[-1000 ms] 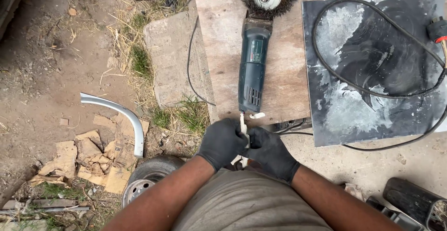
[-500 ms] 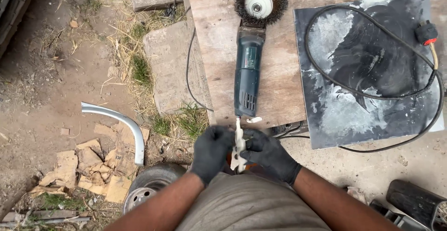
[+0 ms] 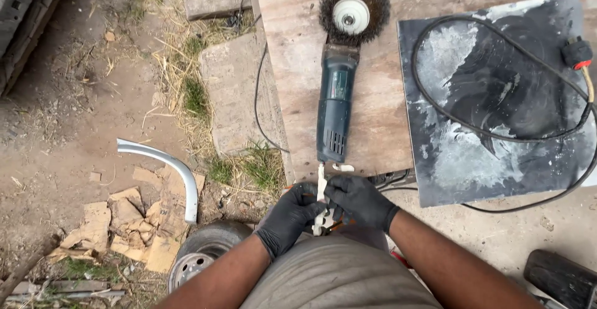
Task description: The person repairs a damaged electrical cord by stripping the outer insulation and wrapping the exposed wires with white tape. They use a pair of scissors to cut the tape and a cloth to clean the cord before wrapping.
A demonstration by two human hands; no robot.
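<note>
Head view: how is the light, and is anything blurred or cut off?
Head view: soft, even daylight, no hard shadows or glare; gloved left hand and right hand sharp on the white strip; grinder crisp; the tyre is partly hidden by the arm.

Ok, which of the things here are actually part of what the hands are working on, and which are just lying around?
In hand:
- left hand and right hand, both gloved, gripping the white strip
- angle grinder with wire brush, lying just ahead on the wooden board

Lying about:
- black cable on the dark metal sheet
- curved grey trim
- small wheel
- cardboard scraps
</note>
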